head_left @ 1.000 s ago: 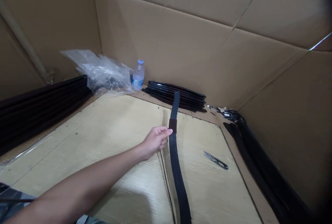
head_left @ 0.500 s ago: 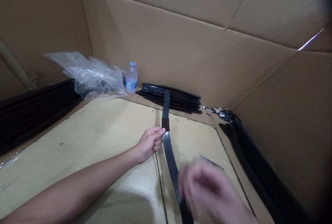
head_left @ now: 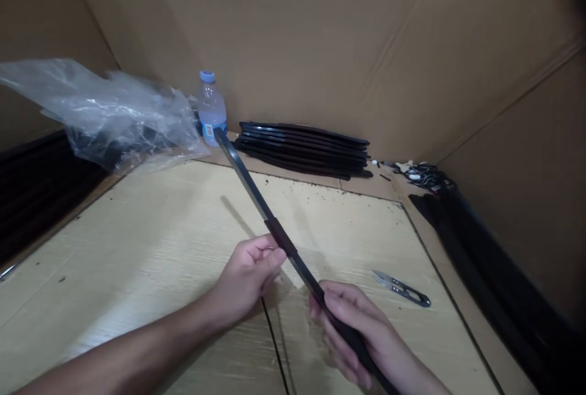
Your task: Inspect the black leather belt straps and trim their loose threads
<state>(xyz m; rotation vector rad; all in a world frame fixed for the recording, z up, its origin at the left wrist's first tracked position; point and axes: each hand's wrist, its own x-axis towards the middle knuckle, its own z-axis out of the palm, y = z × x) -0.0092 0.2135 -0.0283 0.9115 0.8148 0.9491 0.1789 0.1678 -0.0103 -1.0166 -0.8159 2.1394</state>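
A long black strap (head_left: 249, 185) slants up and leftward over the work surface, seen nearly edge-on, with a dark brown sleeve or band (head_left: 281, 237) round its middle. My left hand (head_left: 257, 267) pinches the strap at the lower end of that band, thumb on top. Lower down, my right hand (head_left: 350, 328) is wrapped round the strap, whose near end runs out of view at the bottom. To the right of my right hand lies a pair of thread snips (head_left: 403, 289) on the board.
A pale board (head_left: 151, 273) covers the surface inside cardboard walls (head_left: 293, 41). At the back stand a water bottle (head_left: 212, 105) and a stack of black strips (head_left: 302, 149). Clear plastic bags (head_left: 123, 120) lie left; dark strips (head_left: 480, 260) line the right edge, near loose scraps (head_left: 423, 175).
My right hand has closed round the strap's lower part. The strap has turned edge-on, and its far end has swung left toward the bottle. The thread snips are now uncovered.
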